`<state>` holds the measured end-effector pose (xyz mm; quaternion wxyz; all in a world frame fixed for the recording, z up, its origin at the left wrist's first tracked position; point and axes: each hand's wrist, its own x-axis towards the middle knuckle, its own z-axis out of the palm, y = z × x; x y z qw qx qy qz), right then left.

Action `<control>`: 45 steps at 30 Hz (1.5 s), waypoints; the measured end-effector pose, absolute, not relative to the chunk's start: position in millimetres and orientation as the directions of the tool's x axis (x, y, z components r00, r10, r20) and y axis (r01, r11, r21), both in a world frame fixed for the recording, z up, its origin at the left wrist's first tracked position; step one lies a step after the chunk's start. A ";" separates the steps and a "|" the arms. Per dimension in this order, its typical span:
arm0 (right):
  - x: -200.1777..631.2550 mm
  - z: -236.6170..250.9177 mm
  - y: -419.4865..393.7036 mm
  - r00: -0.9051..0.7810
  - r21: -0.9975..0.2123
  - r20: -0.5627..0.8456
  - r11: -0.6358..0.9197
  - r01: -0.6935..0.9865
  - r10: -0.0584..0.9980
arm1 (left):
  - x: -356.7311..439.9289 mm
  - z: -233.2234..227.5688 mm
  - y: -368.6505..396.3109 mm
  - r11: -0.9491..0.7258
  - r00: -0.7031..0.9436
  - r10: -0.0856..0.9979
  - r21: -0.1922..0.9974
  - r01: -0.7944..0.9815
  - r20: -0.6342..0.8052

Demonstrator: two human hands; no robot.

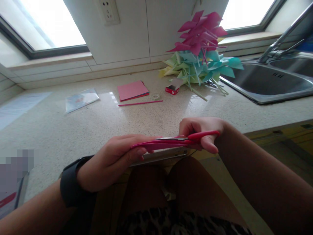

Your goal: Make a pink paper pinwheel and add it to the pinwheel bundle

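Note:
Over the counter's front edge, my left hand [119, 153] pinches a folded piece of pink paper [156, 144] between thumb and fingers. My right hand [201, 130] is closed round the red handles of a pair of scissors [195, 135], with the thumb through one loop. The scissor blades point left and lie along the paper; whether they are cutting into it I cannot tell. Farther back lie a stack of coloured paper sheets [133, 90] with pink on top, a thin pink stick [140, 103] and a small roll of tape [156, 97].
Pink, teal and pale green paper pinwheels [200, 49] are piled at the back, beside the steel sink [264, 81]. A small open red box [172, 89] stands before them. A clear plastic packet [82, 99] and a printed sheet [19, 106] lie to the left.

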<state>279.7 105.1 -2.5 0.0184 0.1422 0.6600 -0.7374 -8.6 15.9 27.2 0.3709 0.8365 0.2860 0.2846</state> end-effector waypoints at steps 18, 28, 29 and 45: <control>283.5 -7.7 106.9 -0.959 -0.973 -0.219 -0.107 0.202 0.182 | -12.7 24.9 17.9 -0.591 0.677 0.681 0.754 0.286 0.277; 278.9 -3.7 105.9 -0.962 -0.969 -0.233 -0.117 0.218 0.140 | -8.5 26.4 17.7 -0.626 0.693 0.658 0.725 0.286 0.295; 278.5 -3.1 105.5 -0.962 -0.969 -0.234 -0.118 0.218 0.141 | -8.6 26.5 17.2 -0.623 0.691 0.662 0.727 0.289 0.292; 282.3 -10.5 108.3 -0.955 -0.973 -0.229 -0.070 0.220 0.187 | -7.2 25.3 17.1 -0.584 0.689 0.683 0.748 0.315 0.243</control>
